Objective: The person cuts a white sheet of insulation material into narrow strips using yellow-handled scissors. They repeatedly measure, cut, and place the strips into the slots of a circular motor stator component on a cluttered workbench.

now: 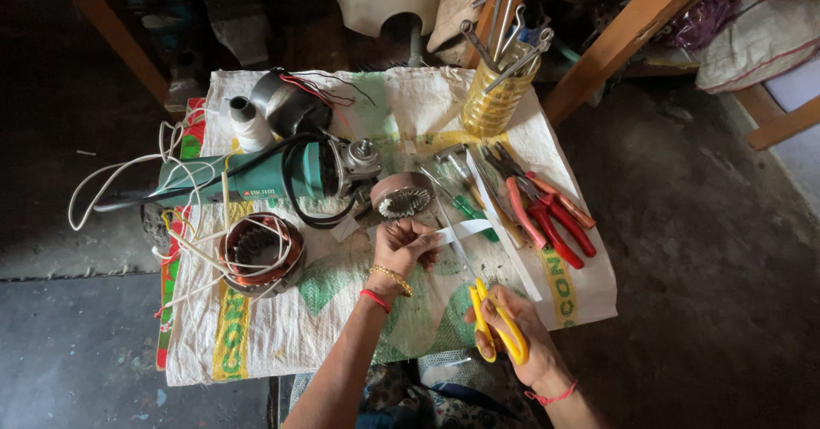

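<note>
Hands (406, 245) (scissors (498, 322), strip (461, 230)) mid-sack (282, 326)

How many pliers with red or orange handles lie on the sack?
2, side by side at the right of the woven sack: red-handled pliers and, just beyond them, orange-handled pliers. Crowded tools nearby may hide another.
</note>
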